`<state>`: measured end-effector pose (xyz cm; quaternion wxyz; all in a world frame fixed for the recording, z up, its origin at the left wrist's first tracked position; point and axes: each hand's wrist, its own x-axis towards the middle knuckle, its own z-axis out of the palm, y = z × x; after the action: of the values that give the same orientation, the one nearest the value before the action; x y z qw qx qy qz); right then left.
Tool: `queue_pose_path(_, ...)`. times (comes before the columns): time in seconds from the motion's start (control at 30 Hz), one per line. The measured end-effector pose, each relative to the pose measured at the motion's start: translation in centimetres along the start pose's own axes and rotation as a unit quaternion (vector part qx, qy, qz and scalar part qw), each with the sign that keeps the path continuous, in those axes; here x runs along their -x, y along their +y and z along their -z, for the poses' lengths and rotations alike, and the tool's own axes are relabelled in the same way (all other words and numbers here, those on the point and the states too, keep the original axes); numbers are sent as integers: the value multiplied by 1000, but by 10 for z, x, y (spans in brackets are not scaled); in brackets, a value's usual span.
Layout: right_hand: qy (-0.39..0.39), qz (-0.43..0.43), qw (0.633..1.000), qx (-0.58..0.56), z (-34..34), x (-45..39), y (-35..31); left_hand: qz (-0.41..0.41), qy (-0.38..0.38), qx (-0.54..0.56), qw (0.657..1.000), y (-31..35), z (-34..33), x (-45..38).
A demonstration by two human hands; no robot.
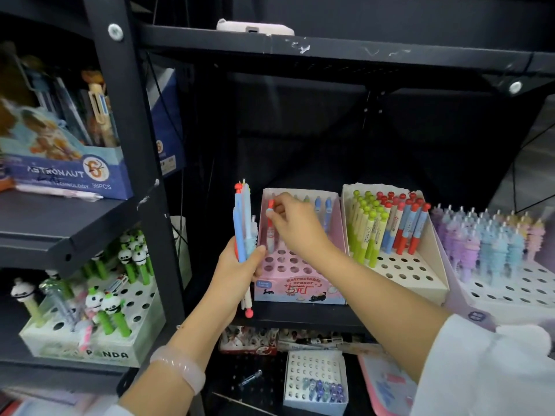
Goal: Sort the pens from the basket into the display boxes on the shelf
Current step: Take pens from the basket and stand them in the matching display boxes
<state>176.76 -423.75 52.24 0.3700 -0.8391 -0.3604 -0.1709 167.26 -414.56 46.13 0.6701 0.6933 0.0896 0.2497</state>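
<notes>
Pens were what mattered, and going left to right, the first lot stood as a bunch [244,235] a little left of the frame's centre, clasped upright in the left hand [237,274], fingers wrapped round the middle of the barrels. They looked light and stiff, smooth plastic that I judged could slide against one another in a loose grip; a red knob poked out below the fist and a red cap above. Just to the right, the right hand [292,223] pinched a single red-and-white pen [270,232] near its top, its lower end down among the holes at the back left of the pink display box [300,291] on the shelf [300,315]. Holding high on the barrel seemed sensible for steering the tip into a hole, though the toppers looked like the delicate part.

Farther right stood a white display box [432,274] of green and red pens, then a lilac one [510,291] at the frame's right side, cut off by the edge.

No basket was in view. The right hand covered much of the pink box's back row, so I could not tell whether the pen was seated. How many pens made up the bunch was hard to count. Boxes at the left were blurred.
</notes>
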Motion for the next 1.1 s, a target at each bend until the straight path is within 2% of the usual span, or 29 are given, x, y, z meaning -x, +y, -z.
queue_pose_path(0.1,1,18,998,65,-8,9,2,5,7,7,1000,1,2,0)
queue_pose_path(0.27,-24,-33,999,34,-6,22,3,0,-5,23,1000,10,1,5)
queue_pose_path(0.37,4,-80,987,-137,7,30,-5,-11,-30,42,999,18,-3,10)
queue_pose_path(0.43,-62,-90,960,-258,19,40,-7,-20,-52,54,997,22,-13,13)
queue_pose_path(0.5,-103,-99,939,-313,30,51,-2,-23,-69,50,996,26,-28,15)
queue_pose_path(0.6,-68,-121,941,-310,54,61,13,-19,-91,71,993,29,-61,22)
queue_pose_path(0.67,-30,-151,940,-304,72,67,27,-11,-79,87,993,31,-85,28)
queue_pose_path(0.77,59,-208,919,-331,106,75,53,8,-68,88,994,35,-119,35)
queue_pose_path(0.9,135,-227,885,-383,152,92,83,21,-152,78,985,39,-170,47)
queue_pose_path(1.0,154,-214,872,-413,182,110,104,34,-194,95,976,41,-211,55)
queue_pose_path(1.1,110,-195,880,-418,214,130,126,52,-213,103,970,43,-243,61)
